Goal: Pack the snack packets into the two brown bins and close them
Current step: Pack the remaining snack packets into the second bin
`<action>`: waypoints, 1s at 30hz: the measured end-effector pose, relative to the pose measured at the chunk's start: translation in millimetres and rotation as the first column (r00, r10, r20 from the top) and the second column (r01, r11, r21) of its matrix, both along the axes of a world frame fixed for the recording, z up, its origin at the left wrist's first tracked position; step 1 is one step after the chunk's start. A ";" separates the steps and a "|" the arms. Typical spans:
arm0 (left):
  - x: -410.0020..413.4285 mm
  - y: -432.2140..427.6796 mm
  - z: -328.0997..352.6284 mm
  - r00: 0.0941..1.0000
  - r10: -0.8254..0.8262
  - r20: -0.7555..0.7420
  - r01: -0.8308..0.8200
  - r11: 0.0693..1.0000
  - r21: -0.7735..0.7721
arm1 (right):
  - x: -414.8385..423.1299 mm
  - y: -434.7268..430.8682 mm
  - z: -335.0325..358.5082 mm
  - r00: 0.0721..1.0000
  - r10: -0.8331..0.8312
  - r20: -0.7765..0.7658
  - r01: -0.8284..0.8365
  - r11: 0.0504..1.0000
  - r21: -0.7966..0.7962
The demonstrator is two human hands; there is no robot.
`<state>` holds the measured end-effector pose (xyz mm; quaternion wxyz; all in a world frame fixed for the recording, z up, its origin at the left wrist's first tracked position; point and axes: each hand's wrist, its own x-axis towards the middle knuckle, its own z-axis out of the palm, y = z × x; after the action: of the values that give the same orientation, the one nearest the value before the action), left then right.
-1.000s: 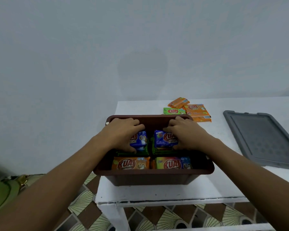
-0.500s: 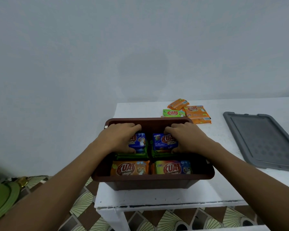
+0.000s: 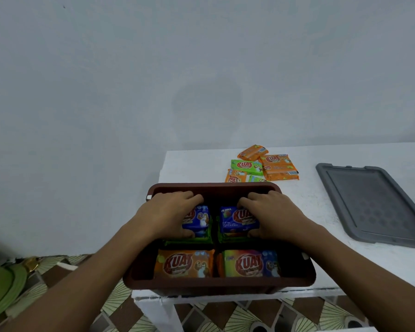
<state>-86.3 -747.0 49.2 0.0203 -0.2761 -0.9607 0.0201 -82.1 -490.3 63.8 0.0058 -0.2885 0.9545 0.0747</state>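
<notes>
Both hands stayed in the rectangular brown plastic bin point(image 3: 213, 283) at the front-left corner of the white worktop point(image 3: 197, 167): left hand point(image 3: 170, 212) w/ fingers curled over the far edge of the left blue snack packet point(image 3: 199, 219) and thumb on its near edge, right hand point(image 3: 272, 213) gripping the right blue snack packet point(image 3: 235, 220) likewise, both pkts in the rear row on green ones. Vs 0.5 s ago the bin sat nearer the front edge, w/ more of the loose orange and green packets point(image 3: 274, 167) showing behind its rim; flat grey plastic lid point(image 3: 374, 202) lay well apart at right.

head-worn view, facing forward-down, close over table point(image 3: 321, 207)
</notes>
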 end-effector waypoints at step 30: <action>-204.4 135.8 -0.4 0.958 0.080 0.277 -0.108 0.990 0.088 | -172.8 155.6 -65.1 0.938 -0.313 0.147 0.345 0.830 -0.437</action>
<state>-290.6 -611.2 48.8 -0.0989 -0.2286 -0.9662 -0.0664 -254.8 -334.7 -1.3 -0.0164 -0.1155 0.9796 -0.1638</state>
